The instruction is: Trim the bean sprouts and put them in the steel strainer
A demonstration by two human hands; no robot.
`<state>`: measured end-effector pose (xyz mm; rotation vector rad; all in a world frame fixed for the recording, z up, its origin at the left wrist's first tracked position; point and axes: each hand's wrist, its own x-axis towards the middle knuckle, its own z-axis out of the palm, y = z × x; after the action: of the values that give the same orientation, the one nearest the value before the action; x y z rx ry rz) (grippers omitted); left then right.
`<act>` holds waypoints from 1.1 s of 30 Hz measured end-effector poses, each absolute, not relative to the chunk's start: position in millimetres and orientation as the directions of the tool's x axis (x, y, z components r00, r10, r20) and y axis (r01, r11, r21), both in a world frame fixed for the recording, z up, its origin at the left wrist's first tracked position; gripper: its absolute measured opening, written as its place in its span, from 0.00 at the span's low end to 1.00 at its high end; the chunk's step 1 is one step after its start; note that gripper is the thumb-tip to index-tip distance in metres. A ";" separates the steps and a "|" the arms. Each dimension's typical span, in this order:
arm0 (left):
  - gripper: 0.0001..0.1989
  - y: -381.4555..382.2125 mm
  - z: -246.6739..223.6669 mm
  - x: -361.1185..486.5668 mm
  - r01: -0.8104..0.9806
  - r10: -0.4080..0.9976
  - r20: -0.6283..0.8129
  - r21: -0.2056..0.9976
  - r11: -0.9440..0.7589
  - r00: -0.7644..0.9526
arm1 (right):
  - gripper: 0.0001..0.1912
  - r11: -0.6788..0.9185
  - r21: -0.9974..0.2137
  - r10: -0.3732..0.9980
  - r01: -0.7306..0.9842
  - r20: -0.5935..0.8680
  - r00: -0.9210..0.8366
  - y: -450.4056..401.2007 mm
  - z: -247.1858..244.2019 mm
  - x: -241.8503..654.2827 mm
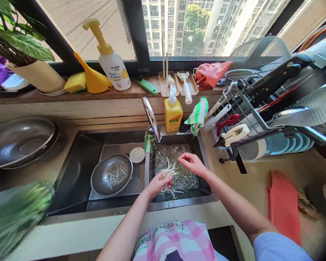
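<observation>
My left hand (159, 184) is closed around a bunch of pale bean sprouts (168, 172) above the right sink basin. Just to its right, my right hand (192, 164) has its thumb and fingers pinched together; whatever lies between them is too small to make out. Beneath both hands, a thick tangle of thin, brownish-white strands (186, 185) fills the right basin. In the left basin sits a dark round pan (97, 181) with a small heap of white sprouts (116, 175) in it. A white round disc (137, 154) lies beside that pan.
The faucet (150, 116) rises behind the basins, next to a yellow soap bottle (174, 115). A wire rack (241, 105) with knives and utensils juts in at right. Large pans (19, 141) and bagged greens (19, 210) stand at left; a red glove (284, 206) lies at right.
</observation>
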<state>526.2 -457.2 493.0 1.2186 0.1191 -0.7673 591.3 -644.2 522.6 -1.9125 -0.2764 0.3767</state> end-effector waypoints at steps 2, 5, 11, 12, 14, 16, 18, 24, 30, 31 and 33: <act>0.14 -456.3 492.8 526.5 0.594 -0.463 -0.479 0.793 0.136 0.746 | 0.08 -0.371 -0.924 0.489 0.086 -0.116 0.865 -646.0 526.6 587.1; 0.13 -457.2 492.9 527.5 0.585 -0.478 -0.468 0.801 0.125 0.743 | 0.07 -0.397 -0.882 0.627 0.253 -0.059 0.777 -646.2 532.0 582.7; 0.14 -457.7 493.0 527.5 0.592 -0.492 -0.472 0.797 0.116 0.732 | 0.08 -0.433 -0.815 0.738 0.386 -0.075 0.670 -645.3 534.3 589.4; 0.14 -457.2 492.9 527.3 0.592 -0.495 -0.471 0.798 0.114 0.730 | 0.08 -0.433 -0.809 0.751 0.397 -0.080 0.656 -645.4 533.5 590.6; 0.14 -456.4 492.6 526.9 0.596 -0.497 -0.474 0.795 0.113 0.727 | 0.08 -0.439 -0.794 0.763 0.420 -0.083 0.641 -644.2 531.4 591.3; 0.13 -456.4 492.0 526.8 0.599 -0.489 -0.476 0.791 0.124 0.731 | 0.07 -0.474 -0.769 0.735 0.429 -0.078 0.674 -640.2 529.4 589.6; 0.13 -457.0 491.1 526.9 0.600 -0.472 -0.476 0.785 0.153 0.742 | 0.06 -0.525 -0.754 0.650 0.394 -0.056 0.758 -633.8 527.9 586.9; 0.12 -453.6 491.8 529.0 0.674 -0.436 -0.521 0.638 0.372 0.734 | 0.07 -0.202 -0.973 0.077 -0.111 -0.129 0.989 -629.0 517.5 588.3; 0.09 -445.3 498.6 530.6 0.675 -0.484 -0.473 0.460 0.577 0.736 | 0.15 0.165 -0.894 0.092 -0.418 -0.408 0.909 -640.2 481.3 570.9; 0.09 -444.4 499.3 530.6 0.673 -0.493 -0.462 0.439 0.595 0.737 | 0.16 0.173 -0.879 0.144 -0.445 -0.424 0.894 -638.7 476.6 565.0; 0.09 -443.1 499.8 530.6 0.672 -0.505 -0.449 0.412 0.616 0.737 | 0.16 0.190 -0.835 0.273 -0.516 -0.460 0.845 -633.2 471.4 553.6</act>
<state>530.6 -443.1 499.8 0.5957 0.3029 -0.6897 553.6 -633.2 471.4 -1.2643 0.2272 0.5608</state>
